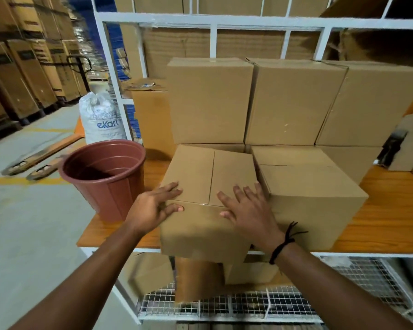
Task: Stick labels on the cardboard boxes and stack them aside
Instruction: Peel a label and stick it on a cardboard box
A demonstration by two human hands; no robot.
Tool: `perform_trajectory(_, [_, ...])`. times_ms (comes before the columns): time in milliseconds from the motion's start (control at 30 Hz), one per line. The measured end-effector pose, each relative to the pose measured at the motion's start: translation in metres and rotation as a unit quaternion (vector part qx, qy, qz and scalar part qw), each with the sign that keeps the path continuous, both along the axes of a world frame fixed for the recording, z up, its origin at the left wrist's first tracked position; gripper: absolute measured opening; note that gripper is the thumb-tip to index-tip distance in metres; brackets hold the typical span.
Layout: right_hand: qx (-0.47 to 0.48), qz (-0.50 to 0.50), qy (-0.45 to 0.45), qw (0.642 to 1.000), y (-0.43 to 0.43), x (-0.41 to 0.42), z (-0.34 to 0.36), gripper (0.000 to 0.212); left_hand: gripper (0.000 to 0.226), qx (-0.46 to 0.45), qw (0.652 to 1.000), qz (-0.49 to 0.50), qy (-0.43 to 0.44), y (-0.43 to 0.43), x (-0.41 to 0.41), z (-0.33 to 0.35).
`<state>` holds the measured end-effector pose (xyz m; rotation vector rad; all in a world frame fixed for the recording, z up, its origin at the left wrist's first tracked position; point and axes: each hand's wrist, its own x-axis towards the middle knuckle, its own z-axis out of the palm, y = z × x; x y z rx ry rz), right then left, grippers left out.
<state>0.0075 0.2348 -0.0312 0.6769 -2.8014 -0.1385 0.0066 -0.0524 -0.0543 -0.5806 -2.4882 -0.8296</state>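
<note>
Head view: both hands lie on one cardboard box [200,177] at the front edge of the wooden bench [379,210]. The left hand [153,206] straddles the box's front-left corner, four fingers spread on top and the thumb on the front face. The right hand [246,208] rests flat on the top's right side, fingers spread wide; one black cord [284,244] circles that wrist. This box overhangs the bench edge. A second box [315,201] sits just beside it on the right, touching. Behind, three boxes form an upper row: left box [208,101], middle box [293,103], right box [377,108]. One brown bucket [110,186] stands on the bench's left end, and one white sack [100,117] stands beyond it.
</note>
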Motion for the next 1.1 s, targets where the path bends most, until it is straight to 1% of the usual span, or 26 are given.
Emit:
perform_trajectory(100, [-0.009, -0.016, -0.028, 0.999, -0.005, 0.01, -0.002, 0.06, 0.065, 0.004, 1.0, -0.002, 0.022, -0.007, 0.009, -0.011])
perform_trajectory(200, [-0.012, -0.025, -0.042, 0.999, -0.009, 0.011, -0.002, 0.071, 0.061, 0.002, 1.0, 0.01, 0.003, -0.015, 0.007, -0.02])
perform_trajectory(233, [-0.021, -0.028, -0.047, 0.998, -0.01, 0.011, -0.002, 0.07, 0.062, 0.001, 1.0, 0.01, 0.003, -0.016, 0.007, -0.02])
perform_trajectory(300, [-0.035, -0.033, -0.053, 0.997, -0.011, 0.01, -0.002, 0.06, 0.064, 0.001, 1.0, 0.005, 0.017, -0.016, 0.008, -0.022])
perform_trajectory(367, [-0.049, -0.03, -0.039, 0.998, -0.011, 0.013, -0.001, 0.056, 0.064, -0.002, 0.999, 0.007, 0.042, -0.015, 0.009, -0.025])
perform_trajectory(433, [-0.102, -0.02, -0.014, 0.994, -0.007, 0.018, -0.005, 0.054, 0.061, 0.009, 0.998, 0.017, 0.061, -0.013, 0.013, -0.027])
perform_trajectory(500, [-0.2, -0.017, 0.03, 0.979, 0.001, 0.026, -0.015, 0.056, 0.059, 0.021, 0.997, 0.031, 0.073, -0.013, 0.02, -0.031])
perform_trajectory(567, [-0.29, -0.004, 0.078, 0.954, 0.012, 0.035, -0.032, 0.06, 0.068, 0.026, 0.997, 0.051, 0.055, -0.014, 0.03, -0.04])
perform_trajectory(600, [-0.304, 0.009, 0.105, 0.947, 0.016, 0.04, -0.041, 0.061, 0.072, 0.027, 0.997, 0.066, 0.04, -0.016, 0.034, -0.049])
perform_trajectory(633, [-0.305, 0.018, 0.117, 0.945, 0.018, 0.044, -0.049, 0.063, 0.074, 0.023, 0.996, 0.077, 0.025, -0.018, 0.037, -0.059])
perform_trajectory(667, [-0.306, 0.023, 0.11, 0.945, 0.019, 0.048, -0.058, 0.065, 0.076, 0.016, 0.996, 0.083, 0.007, -0.02, 0.039, -0.069])
perform_trajectory(767, [-0.325, 0.02, 0.039, 0.945, 0.019, 0.053, -0.08, 0.076, 0.077, -0.02, 0.997, 0.067, -0.033, -0.022, 0.041, -0.097])
perform_trajectory(867, [-0.303, 0.009, -0.009, 0.953, 0.018, 0.045, -0.099, 0.088, 0.074, -0.029, 0.997, 0.045, -0.058, -0.015, 0.037, -0.106])
perform_trajectory(1000, [-0.308, -0.014, 0.011, 0.951, 0.016, 0.036, -0.099, 0.091, 0.081, -0.032, 0.997, 0.041, -0.048, -0.007, 0.031, -0.098])
perform_trajectory(1067, [-0.324, -0.006, 0.034, 0.945, 0.016, 0.035, -0.087, 0.089, 0.071, -0.027, 0.998, 0.043, -0.022, -0.005, 0.033, -0.09])
perform_trajectory(1100, [-0.331, 0.001, 0.04, 0.943, 0.017, 0.035, -0.08, 0.086, 0.07, -0.022, 0.999, 0.045, -0.009, -0.004, 0.033, -0.083])
